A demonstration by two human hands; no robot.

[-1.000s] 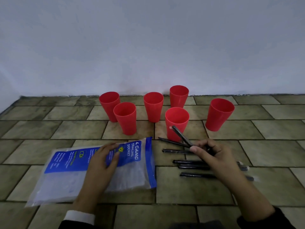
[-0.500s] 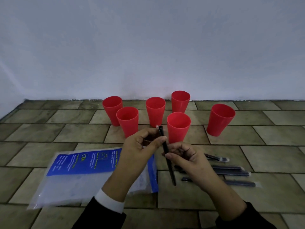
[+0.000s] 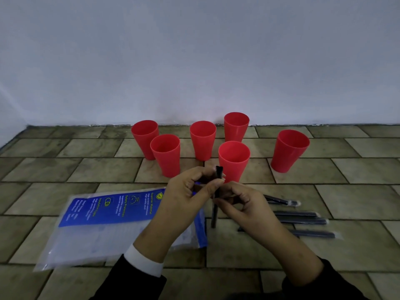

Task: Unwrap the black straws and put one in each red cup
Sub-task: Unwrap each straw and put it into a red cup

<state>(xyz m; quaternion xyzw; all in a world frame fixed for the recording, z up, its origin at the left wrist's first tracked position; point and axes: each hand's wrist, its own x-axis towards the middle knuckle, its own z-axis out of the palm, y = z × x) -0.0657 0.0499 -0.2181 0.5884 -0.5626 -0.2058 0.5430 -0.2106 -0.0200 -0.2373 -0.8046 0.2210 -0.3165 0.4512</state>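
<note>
A: Pinching noted: wrapped straw [image 3: 214, 210] held upright by left hand [image 3: 186, 198] near top, right hand [image 3: 242, 205] mid-shaft, before the red cups [image 3: 234, 161].

B: Light, thin, easily bent; wrapper looks slippery. Best gripped at the tip.

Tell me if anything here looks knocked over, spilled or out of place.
Nothing stands out. All six red cups stand upright and empty, the wrapped straws lie on the floor, and both hands, left hand and right hand, hold one black straw. A plastic packet lies flat nearby.

plastic bag [image 3: 112, 230] | blue label | "Superior Material", "Safety Protection"
</note>
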